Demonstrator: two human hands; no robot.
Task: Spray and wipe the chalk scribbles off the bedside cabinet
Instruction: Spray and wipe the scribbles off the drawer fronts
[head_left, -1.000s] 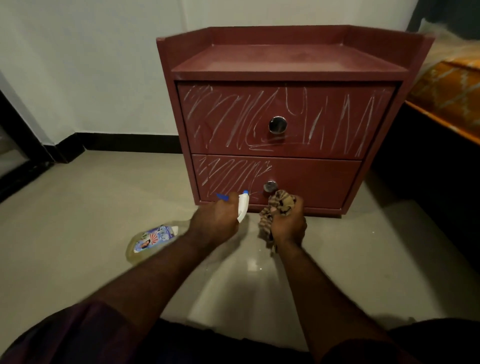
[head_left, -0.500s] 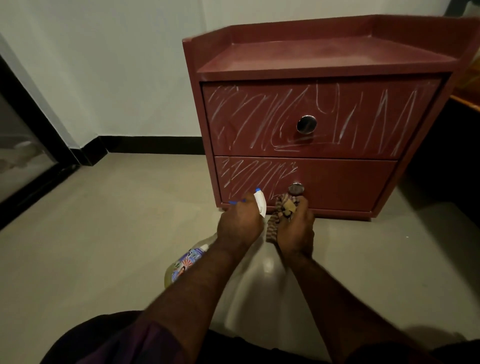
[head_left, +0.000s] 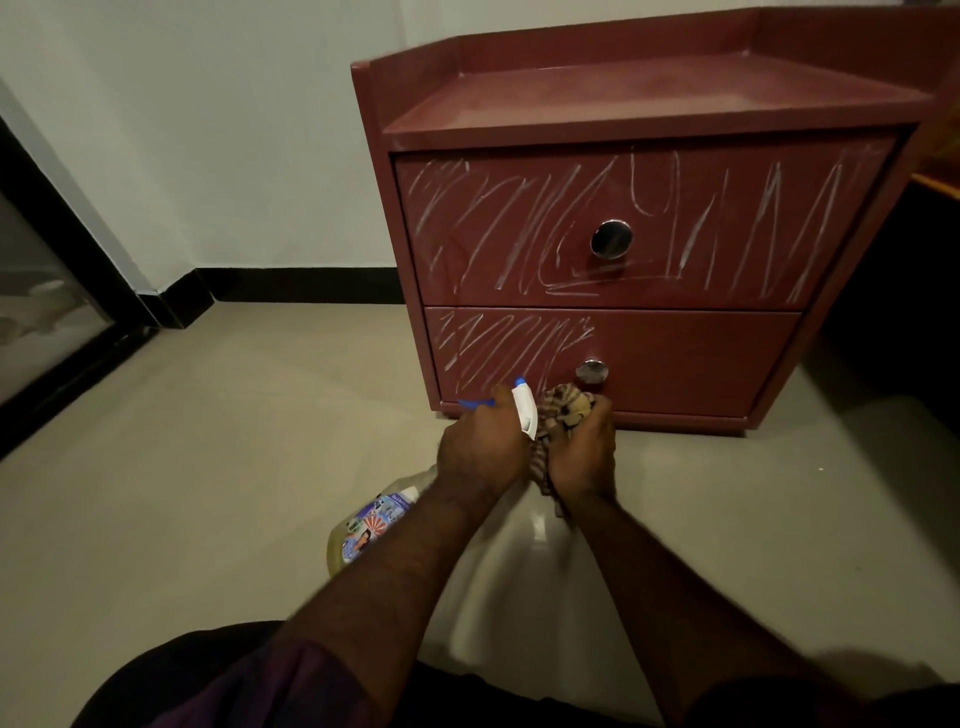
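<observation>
Nearest, a dark purple sleeve fills the bottom edge, and both forearms reach out over the pale floor. The left forearm hides most of the spray bottle; only its label and white nozzle show. The left hand grips the bottle's neck. Just beside it, the right hand clenches a bunched striped cloth. Just beyond both stands the bedside cabinet, its right side cut off, with chalk scribbles across both drawer fronts. Behind is a white wall.
</observation>
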